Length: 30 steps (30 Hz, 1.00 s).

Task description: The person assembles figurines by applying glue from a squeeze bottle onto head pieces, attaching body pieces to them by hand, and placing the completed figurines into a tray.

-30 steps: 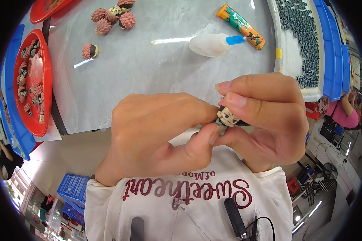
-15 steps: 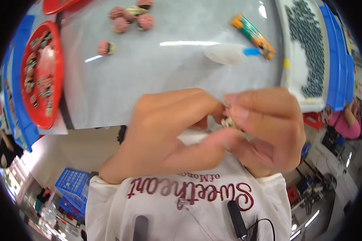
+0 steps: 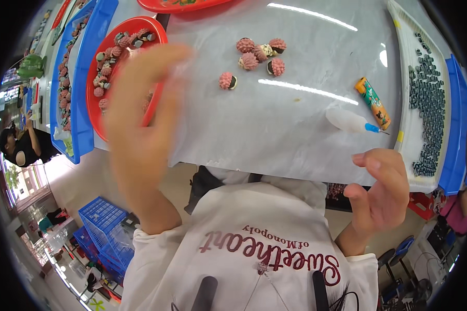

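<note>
1. Your right hand [image 3: 380, 189] hangs just off the table's near edge, thumb and bent fingers well apart, with nothing between them.
2. Your left hand [image 3: 132, 122] reaches up over a red tray [image 3: 93, 119]; it is blurred, so you cannot tell how far it is open or whether it has hold of anything.
3. Your white shirt [image 3: 249, 207] lies below both hands.
4. Beyond your right hand, on the grey table [image 3: 233, 129], a white squeeze bottle [image 3: 345, 120] lies on its side, blue tip beside a slim orange-and-green object [image 3: 372, 103].
5. Small pink-haired figures [image 3: 248, 61] sit in a cluster farther up the table, with one apart, nearer you; more lie in the red tray, partly behind your left hand.
6. On your left, past that tray, a blue bin [image 3: 83, 129] holds similar pieces.
7. On your right, a white tray [image 3: 410, 137] carries many small dark pieces [image 3: 428, 124].
8. At the table's far side you see part of a second red tray [image 3: 207, 7].
9. Well away on your left, a co-worker in black [image 3: 36, 147] is in view.
</note>
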Each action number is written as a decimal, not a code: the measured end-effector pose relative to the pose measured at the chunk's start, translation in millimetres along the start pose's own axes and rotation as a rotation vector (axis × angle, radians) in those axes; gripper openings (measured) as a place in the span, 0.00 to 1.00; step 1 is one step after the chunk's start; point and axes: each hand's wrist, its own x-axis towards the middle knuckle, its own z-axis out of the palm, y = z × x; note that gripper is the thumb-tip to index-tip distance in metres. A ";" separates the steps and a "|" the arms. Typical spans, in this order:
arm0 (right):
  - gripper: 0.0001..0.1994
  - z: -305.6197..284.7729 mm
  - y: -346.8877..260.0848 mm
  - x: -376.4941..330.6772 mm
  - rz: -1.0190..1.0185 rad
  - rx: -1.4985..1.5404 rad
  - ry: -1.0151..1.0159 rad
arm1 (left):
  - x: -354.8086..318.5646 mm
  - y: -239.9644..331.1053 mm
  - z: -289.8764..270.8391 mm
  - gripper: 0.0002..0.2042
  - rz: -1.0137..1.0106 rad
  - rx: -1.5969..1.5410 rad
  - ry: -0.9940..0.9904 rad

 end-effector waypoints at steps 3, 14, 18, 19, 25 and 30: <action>0.16 -3.2 -0.9 -0.9 0.021 -0.029 0.010 | 0.5 10.3 25.5 0.09 -0.065 0.007 -0.206; 0.17 16.0 14.4 8.5 0.288 -0.115 0.015 | -18.0 36.1 54.7 0.10 -0.364 -1.307 -0.247; 0.17 13.2 22.3 1.6 0.321 0.018 -0.031 | -26.3 52.8 77.2 0.12 -0.407 -1.499 -0.299; 0.17 10.3 21.4 0.3 0.378 0.124 0.021 | -28.0 54.1 82.1 0.13 -0.400 -1.484 -0.316; 0.25 -21.1 14.7 -5.7 0.530 0.317 0.049 | -23.0 55.2 84.5 0.15 -0.571 -1.537 -0.394; 0.27 -43.5 22.9 -12.2 0.328 0.225 0.017 | -26.7 53.2 91.6 0.16 -0.463 -1.519 -0.377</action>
